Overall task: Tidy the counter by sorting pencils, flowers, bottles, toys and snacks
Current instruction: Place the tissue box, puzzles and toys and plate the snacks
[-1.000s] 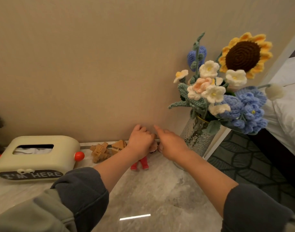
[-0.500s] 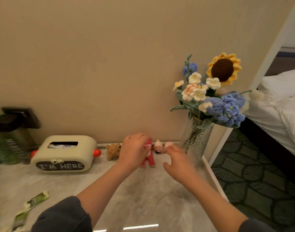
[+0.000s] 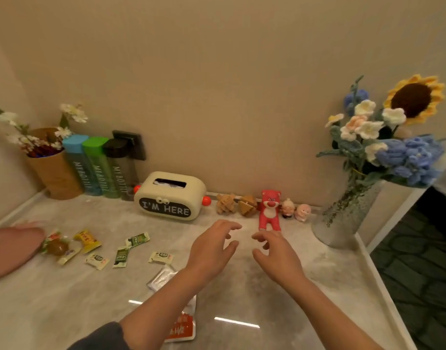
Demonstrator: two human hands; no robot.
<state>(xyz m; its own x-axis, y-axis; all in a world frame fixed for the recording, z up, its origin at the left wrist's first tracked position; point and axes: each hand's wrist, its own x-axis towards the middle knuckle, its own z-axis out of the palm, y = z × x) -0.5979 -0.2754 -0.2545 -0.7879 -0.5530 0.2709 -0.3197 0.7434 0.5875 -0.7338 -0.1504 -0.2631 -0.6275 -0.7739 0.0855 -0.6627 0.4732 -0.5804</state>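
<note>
Along the back wall stand two wooden puzzle toys (image 3: 226, 203), a red bear figure (image 3: 269, 209) and two small pink figurines (image 3: 302, 212) in a row. My left hand (image 3: 211, 247) and my right hand (image 3: 276, 253) hover just in front of the bear, fingers spread, holding nothing. Several wrapped snacks (image 3: 120, 256) lie scattered on the left of the marble counter (image 3: 318, 286). Three bottles (image 3: 98, 168) line the back left beside a brown cup (image 3: 53, 173) holding pencils and white flowers. A crocheted bouquet (image 3: 383, 137) fills a glass vase (image 3: 340, 215) at the right.
A cream tissue box (image 3: 170, 195) marked "I'M HERE" sits mid-back. A red and white packet (image 3: 181, 327) and a clear wrapper (image 3: 163, 276) lie under my left forearm. Another person's arm (image 3: 12, 248) rests at the left edge. The counter's right edge drops to a dark patterned floor (image 3: 419, 274).
Both hands have let go of the toys by the wall and drawn back toward me. The view has widened, bringing the bottles, cup and snacks into sight.
</note>
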